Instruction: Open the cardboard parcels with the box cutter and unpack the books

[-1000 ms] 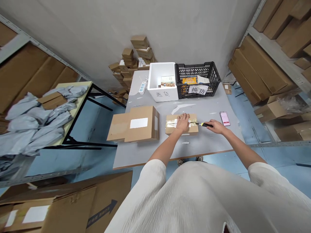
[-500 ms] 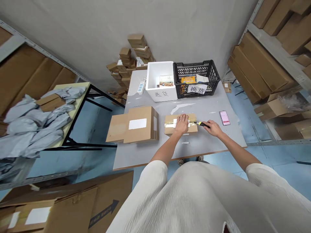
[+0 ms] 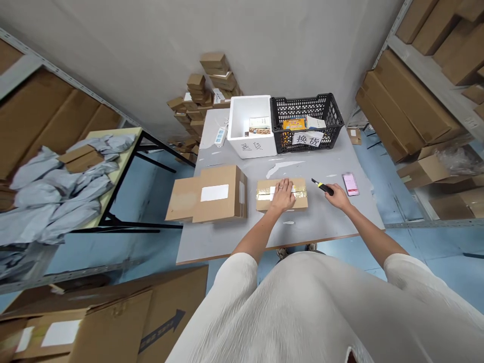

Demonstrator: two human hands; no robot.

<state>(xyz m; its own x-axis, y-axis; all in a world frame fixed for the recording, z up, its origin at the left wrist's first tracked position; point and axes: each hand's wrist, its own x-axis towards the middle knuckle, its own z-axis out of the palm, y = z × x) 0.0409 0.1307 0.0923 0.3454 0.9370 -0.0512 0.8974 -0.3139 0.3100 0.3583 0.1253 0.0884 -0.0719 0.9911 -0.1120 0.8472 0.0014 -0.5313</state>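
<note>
A small taped cardboard box (image 3: 263, 198) with a white label lies on the grey table (image 3: 223, 242). My left hand (image 3: 284, 195) rests flat on top of it, fingers spread over the label. To the right of the box, my right hand (image 3: 337, 196) is wrapped round a black and yellow utility knife (image 3: 322, 187). The knife's blade points up and left, apart from the box. A phone (image 3: 350, 184) lies just right of my right hand.
Larger cardboard boxes (image 3: 218, 194) stand on the table's left. Behind are a white foam bin (image 3: 252, 147), a black crate (image 3: 308, 139) and a power strip (image 3: 220, 136). Grey parcels (image 3: 71, 186) cover a side table at left. Shelves with boxes (image 3: 412, 106) stand at right.
My right hand has moved right with the knife, and the blade has come away from the small box. My left hand stays on the box.
</note>
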